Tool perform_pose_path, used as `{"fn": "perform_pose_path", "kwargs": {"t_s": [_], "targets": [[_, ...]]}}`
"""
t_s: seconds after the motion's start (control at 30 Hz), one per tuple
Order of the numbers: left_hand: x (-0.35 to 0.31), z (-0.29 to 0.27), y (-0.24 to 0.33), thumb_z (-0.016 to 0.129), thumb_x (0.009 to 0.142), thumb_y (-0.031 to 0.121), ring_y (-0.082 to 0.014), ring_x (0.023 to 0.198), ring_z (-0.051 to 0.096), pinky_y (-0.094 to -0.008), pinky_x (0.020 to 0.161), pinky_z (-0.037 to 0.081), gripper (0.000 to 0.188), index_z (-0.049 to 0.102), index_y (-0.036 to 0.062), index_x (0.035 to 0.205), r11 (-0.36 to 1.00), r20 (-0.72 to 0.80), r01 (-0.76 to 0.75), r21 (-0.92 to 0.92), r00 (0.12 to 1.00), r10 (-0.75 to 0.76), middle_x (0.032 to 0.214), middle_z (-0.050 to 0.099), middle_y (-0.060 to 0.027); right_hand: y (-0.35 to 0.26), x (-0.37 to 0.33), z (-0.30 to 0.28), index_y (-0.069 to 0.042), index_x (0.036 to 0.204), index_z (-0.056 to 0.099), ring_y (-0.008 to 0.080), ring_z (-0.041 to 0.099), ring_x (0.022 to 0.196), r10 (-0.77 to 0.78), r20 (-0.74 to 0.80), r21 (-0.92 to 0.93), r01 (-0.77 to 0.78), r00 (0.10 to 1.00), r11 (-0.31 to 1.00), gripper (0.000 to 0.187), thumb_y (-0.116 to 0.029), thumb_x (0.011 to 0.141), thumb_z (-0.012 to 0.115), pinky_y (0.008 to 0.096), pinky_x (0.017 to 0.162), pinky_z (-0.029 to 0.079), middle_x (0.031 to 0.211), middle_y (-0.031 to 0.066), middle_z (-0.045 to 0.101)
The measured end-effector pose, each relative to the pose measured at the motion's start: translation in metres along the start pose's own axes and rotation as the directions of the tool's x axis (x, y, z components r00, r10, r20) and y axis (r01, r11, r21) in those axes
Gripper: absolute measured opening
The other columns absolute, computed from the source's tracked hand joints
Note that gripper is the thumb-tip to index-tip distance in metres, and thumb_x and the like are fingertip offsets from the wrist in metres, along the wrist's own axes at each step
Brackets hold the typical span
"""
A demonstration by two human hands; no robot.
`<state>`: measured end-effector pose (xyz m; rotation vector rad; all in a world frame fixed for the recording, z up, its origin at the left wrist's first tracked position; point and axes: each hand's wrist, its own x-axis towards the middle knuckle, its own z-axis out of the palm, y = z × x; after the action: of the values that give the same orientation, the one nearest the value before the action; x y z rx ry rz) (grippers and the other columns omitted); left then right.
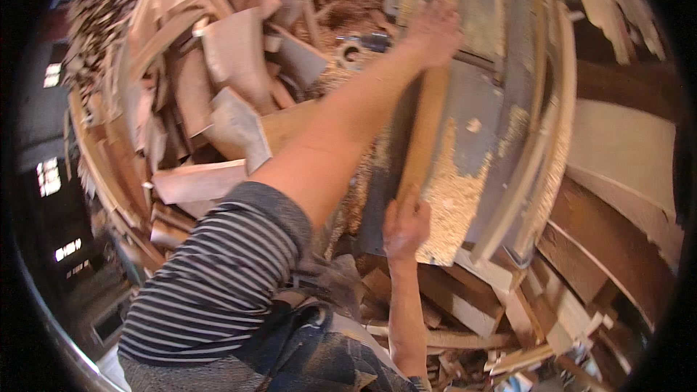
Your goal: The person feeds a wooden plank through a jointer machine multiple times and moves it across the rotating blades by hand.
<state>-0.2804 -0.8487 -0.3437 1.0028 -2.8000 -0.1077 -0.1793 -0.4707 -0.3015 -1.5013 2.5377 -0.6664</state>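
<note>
A long, narrow wooden strip [425, 127] runs lengthwise over the grey metal table [472, 105] of a woodworking machine. My left arm, in a striped sleeve, reaches far forward. My left hand [433, 33] lies on top of the strip at its far part, palm down with the fingers stretched out, slightly blurred. Close to my body, my right hand [406, 226] is closed around the strip's near end. Beside that hand, pale wood shavings [454, 207] cover the near part of the table.
Curved wood offcuts [236, 47] are heaped at the left. Long wooden rails [555, 152] flank the table's right side, with broad boards [621, 149] beyond them. A dark cylindrical part [374, 41] shows left of the table. More scraps [465, 301] lie below the near end.
</note>
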Motion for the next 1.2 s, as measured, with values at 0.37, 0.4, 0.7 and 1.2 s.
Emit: {"fn": "perform_pose_path", "kwargs": {"t_s": [0.37, 0.4, 0.7, 1.2], "targets": [[0.065, 0.009, -0.025, 0.056, 0.093, 0.031, -0.0438, 0.139, 0.042, -0.047, 0.116, 0.036, 0.062, 0.047, -0.0083, 0.141, 0.993, -0.131, -0.089, -0.073, 0.988, 0.079, 0.149, 0.043, -0.0314, 0.002, 0.057, 0.012, 0.002, 0.133, 0.06, 0.0302, 0.057, 0.075, -0.017, -0.032, -0.022, 0.016, 0.999, 1.0, 0.054, -0.019, 0.085, 0.072, 0.0408, 0.061, 0.051, 0.087, 0.0134, 0.051], [0.066, 0.005, -0.026, 0.056, 0.092, 0.031, -0.0432, 0.14, 0.042, -0.0468, 0.117, 0.036, 0.063, 0.047, -0.0078, 0.141, 0.982, -0.1, -0.009, -0.188, 0.995, -0.01, 0.15, 0.043, -0.0315, 0.001, 0.063, 0.013, 0.002, 0.134, 0.059, 0.0311, 0.057, 0.076, -0.014, -0.029, -0.018, 0.013, 0.999, 1.0, 0.054, -0.018, 0.085, 0.072, 0.0417, 0.062, 0.051, 0.089, 0.0145, 0.052], [-0.114, -0.04, -0.054, 0.061, 0.097, 0.035, -0.0421, 0.146, 0.03, -0.0501, 0.121, 0.024, 0.058, 0.047, -0.0039, 0.138, 0.955, -0.262, 0.109, -0.275, 0.948, -0.184, 0.15, 0.043, -0.026, 0.004, 0.148, 0.029, 0.001, 0.134, 0.058, 0.0318, 0.06, 0.079, -0.042, -0.069, -0.106, 0.035, 0.997, 0.994, 0.053, -0.027, 0.09, 0.066, 0.0405, 0.067, 0.054, 0.089, 0.0148, 0.054], [-0.455, 0.0, -0.027, 0.056, 0.1, 0.029, -0.0462, 0.138, 0.039, -0.0542, 0.114, 0.03, 0.044, 0.049, -0.0052, 0.128, 0.766, 0.349, 0.59, -0.256, 0.795, -0.496, 0.144, 0.046, -0.029, 0.005, 0.29, 0.053, -0.004, 0.131, 0.059, 0.0388, 0.066, 0.083, -0.1, -0.13, -0.144, 0.082, 0.986, 0.986, 0.047, -0.029, 0.092, 0.064, 0.0477, 0.068, 0.055, 0.092, 0.0191, 0.058]]}}
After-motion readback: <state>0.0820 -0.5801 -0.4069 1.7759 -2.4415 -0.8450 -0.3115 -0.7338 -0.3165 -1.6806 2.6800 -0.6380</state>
